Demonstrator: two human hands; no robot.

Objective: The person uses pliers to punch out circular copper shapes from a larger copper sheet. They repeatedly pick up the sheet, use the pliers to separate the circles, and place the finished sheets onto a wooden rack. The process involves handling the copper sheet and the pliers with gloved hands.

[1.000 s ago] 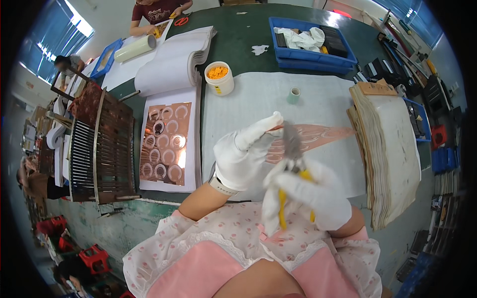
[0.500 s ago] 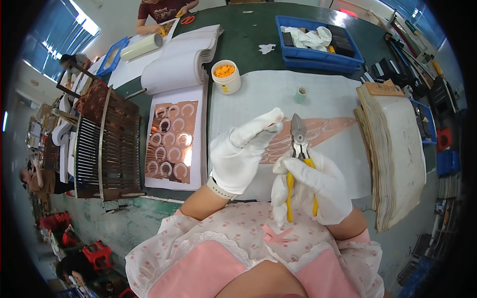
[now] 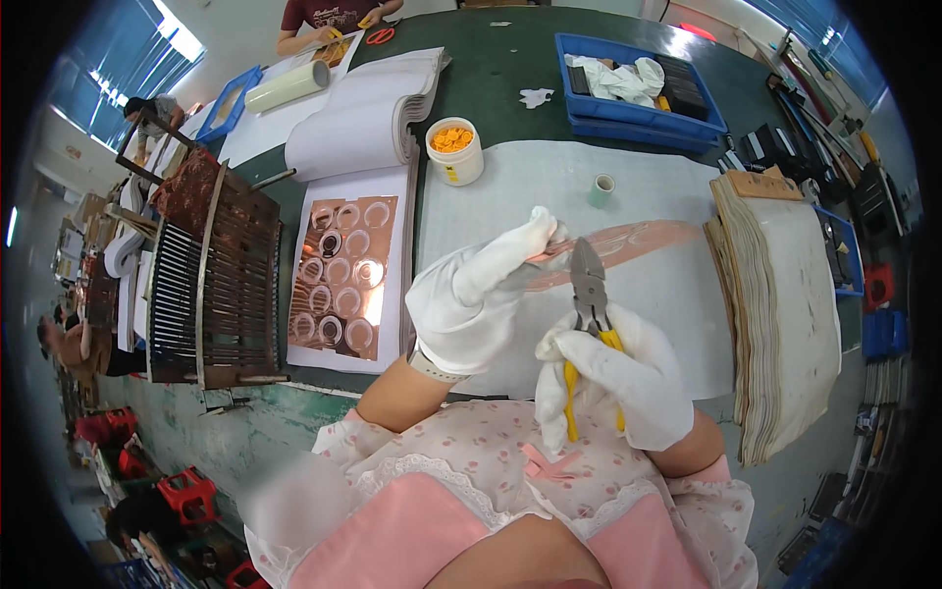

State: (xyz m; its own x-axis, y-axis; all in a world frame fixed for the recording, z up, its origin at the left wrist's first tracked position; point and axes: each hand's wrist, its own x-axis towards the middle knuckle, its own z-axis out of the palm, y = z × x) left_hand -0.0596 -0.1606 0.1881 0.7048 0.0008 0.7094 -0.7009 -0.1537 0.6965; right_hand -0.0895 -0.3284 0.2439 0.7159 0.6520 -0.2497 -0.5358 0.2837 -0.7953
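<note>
My gloved left hand [image 3: 469,299] pinches the left end of a thin copper-coloured sheet [image 3: 638,241]. The sheet has rounded raised shapes and shows as a narrow strip, tilted steeply toward edge-on. In my gloved right hand [image 3: 638,378] is a pair of side cutters [image 3: 590,280] with yellow handles. Their grey jaws point away from me, look closed, and stand by the sheet's near side; I cannot tell whether they touch it. Left of my hands, another copper sheet [image 3: 341,280] with rows of rings lies flat on white paper [image 3: 397,294].
Beyond my left hand stands a white tub [image 3: 469,167] of orange pieces. A small green roll [image 3: 601,190] is on the white table covering [image 3: 677,344]. A thick paper stack [image 3: 775,324] lies right, a slatted rack [image 3: 235,285] left, blue trays [image 3: 643,128] behind. A person [image 3: 334,20] works across the table.
My left hand has turned, tilting the copper sheet so that it shows narrower. The side cutters remain in my right hand, their jaws slightly lower. The whole view has shifted a little.
</note>
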